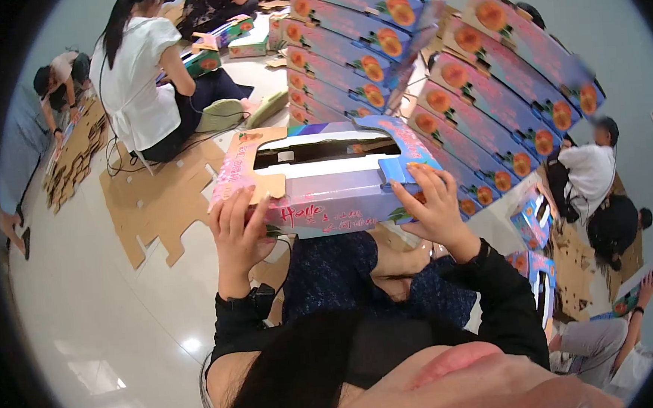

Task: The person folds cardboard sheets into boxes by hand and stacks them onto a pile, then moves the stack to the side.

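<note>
Held up in front of me is a printed cardboard box (326, 196), pink, blue and purple with red lettering on its near side. A long opening in its top shows the dark inside, and flaps fold in at both ends. My left hand (242, 228) grips the near left corner, fingers over the top edge. At the near right corner my right hand (435, 205) holds the box, fingertips on the blue flap and thumb on the front. The undersides of the box are hidden from me.
Tall stacks of matching peach-printed boxes (341, 72) stand just beyond, with another stack (500, 103) to the right. Flat brown cardboard sheets (157, 192) lie on the white floor. A person in a white top (139, 73) sits at the left; others work at the right.
</note>
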Demonstrator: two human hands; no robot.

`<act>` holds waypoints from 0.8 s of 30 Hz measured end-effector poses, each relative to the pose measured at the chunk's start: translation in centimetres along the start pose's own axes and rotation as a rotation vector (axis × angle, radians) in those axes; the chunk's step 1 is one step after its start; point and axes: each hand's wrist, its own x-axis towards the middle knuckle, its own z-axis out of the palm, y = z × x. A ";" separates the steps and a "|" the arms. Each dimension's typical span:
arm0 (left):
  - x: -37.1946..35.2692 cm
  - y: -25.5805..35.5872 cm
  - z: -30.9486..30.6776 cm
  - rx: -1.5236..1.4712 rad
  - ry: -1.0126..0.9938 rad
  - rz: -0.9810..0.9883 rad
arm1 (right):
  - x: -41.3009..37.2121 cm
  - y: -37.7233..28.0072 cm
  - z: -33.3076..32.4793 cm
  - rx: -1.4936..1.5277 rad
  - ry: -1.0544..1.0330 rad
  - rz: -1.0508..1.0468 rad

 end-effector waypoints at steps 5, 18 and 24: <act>3.0 -2.4 -0.7 0.150 0.379 -0.237 | 7.1 1.3 -3.6 -0.120 0.103 -0.080; 2.5 20.8 26.0 -1.396 -0.423 -0.195 | 30.7 16.0 -9.3 -0.595 0.611 0.025; 0.1 23.9 29.3 -1.297 -0.915 0.086 | 37.4 26.4 -2.2 -0.825 0.475 0.037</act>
